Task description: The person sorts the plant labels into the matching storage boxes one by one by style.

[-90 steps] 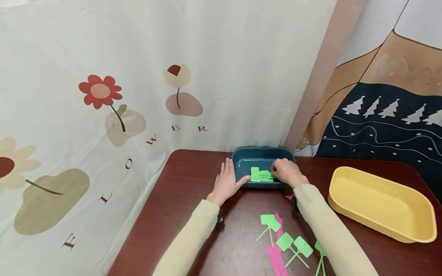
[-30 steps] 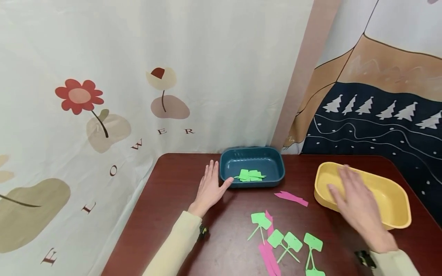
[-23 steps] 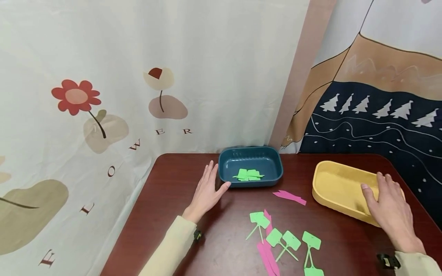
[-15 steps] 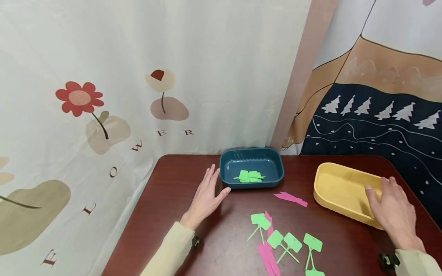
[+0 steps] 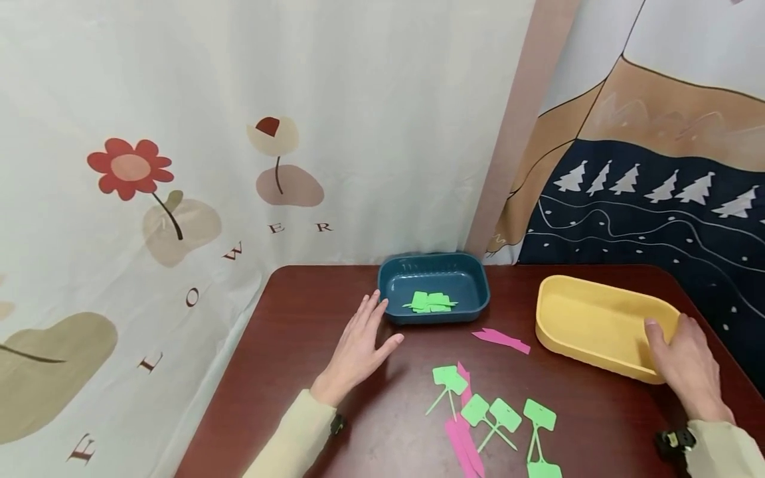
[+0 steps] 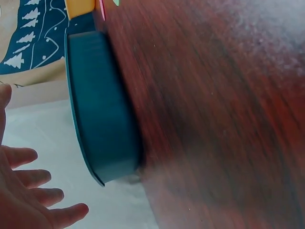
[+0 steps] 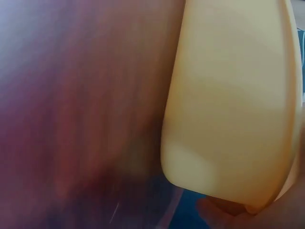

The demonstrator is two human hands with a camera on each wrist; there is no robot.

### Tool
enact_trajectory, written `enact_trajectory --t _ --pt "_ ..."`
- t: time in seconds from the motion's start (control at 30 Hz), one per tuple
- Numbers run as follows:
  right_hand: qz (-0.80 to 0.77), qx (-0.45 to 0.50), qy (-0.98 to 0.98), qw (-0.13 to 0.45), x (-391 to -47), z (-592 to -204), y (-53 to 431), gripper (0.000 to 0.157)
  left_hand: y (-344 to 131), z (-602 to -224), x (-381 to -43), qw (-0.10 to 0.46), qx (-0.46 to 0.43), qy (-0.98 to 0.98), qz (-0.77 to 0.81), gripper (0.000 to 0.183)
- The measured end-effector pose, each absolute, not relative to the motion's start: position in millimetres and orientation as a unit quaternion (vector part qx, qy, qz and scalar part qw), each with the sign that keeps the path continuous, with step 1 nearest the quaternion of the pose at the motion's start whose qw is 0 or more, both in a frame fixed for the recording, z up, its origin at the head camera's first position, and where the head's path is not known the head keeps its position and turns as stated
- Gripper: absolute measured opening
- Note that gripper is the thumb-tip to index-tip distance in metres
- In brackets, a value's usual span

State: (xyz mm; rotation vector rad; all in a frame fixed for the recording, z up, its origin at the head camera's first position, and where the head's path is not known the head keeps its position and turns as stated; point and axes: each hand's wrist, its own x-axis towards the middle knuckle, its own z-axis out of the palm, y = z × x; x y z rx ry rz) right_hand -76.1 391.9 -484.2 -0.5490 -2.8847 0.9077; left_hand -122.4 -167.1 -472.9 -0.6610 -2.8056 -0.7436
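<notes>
My right hand (image 5: 690,365) grips the right end of a yellow plastic bin (image 5: 597,325), thumb over the rim and fingers outside. In the right wrist view, fingertips (image 7: 214,212) curl around that end of the bin. My left hand (image 5: 357,348) hovers with spread fingers beside the front left corner of a dark blue bin (image 5: 436,319). The left wrist view shows that hand apart from the bin's wall and holding nothing. Several green plant labels (image 5: 431,303) lie in a heap inside the blue bin.
On the dark red table (image 5: 317,312), more green plant labels (image 5: 505,415) lie near the front, some crossed over pink pointed strips (image 5: 461,445). Another bundle of pink strips (image 5: 502,340) lies between the two bins. Patterned curtains (image 5: 388,133) hang behind the table.
My right hand has left the blue bin, gone right and taken hold of the yellow bin, which has shifted slightly left and away. My left hand has come away from the blue bin's side.
</notes>
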Motion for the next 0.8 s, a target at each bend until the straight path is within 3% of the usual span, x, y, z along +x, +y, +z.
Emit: enact_trajectory --t 0.47,0.8 --pt "0.326 -0.123 -0.937 0.026 -144 -481 356 0.087 -147 -471 -99 0.03 -0.302 -0.939 -0.162 0.064" --pt "0.35 -0.104 -0.931 0.018 -160 -483 336 0.088 -124 -472 -83 0.014 -0.481 -0.873 -0.078 0.067"
